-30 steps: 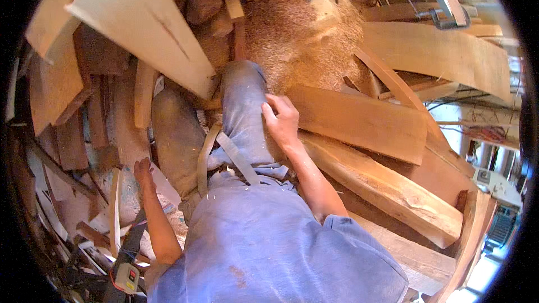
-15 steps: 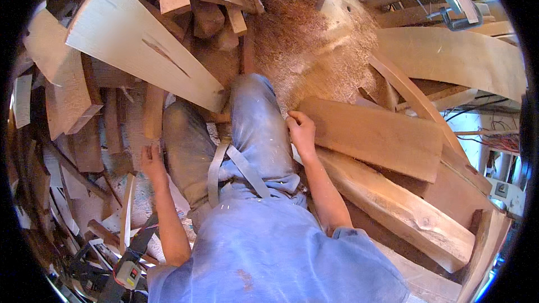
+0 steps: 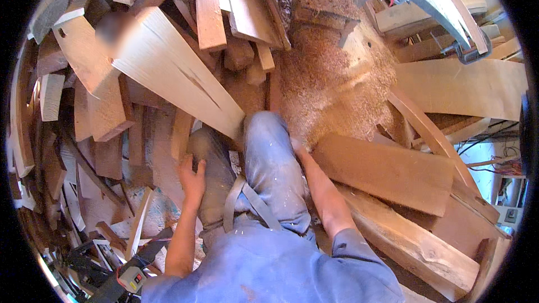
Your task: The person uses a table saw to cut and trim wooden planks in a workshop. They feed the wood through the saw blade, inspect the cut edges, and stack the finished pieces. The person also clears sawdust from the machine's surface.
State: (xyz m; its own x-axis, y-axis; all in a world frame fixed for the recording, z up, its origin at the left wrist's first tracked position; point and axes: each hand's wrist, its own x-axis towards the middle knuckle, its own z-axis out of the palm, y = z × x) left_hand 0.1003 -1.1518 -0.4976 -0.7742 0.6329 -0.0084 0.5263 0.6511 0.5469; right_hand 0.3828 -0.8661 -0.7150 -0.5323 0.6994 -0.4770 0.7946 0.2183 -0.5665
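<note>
Left hand (image 3: 192,182): fingers parted beside trousers (image 3: 268,157); narrow block (image 3: 180,132) just beyond, 11 o'clock. Right hand (image 3: 299,147): blurred, cannot tell finger spread; brown board (image 3: 387,174) near, 4 o'clock.

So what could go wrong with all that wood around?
The pale board has one end right by the right knee, so it might bump it if it slips. The brown board lies near the right hand; if it shifted, it could pinch. And the sawdust ahead might be slippery.
</note>
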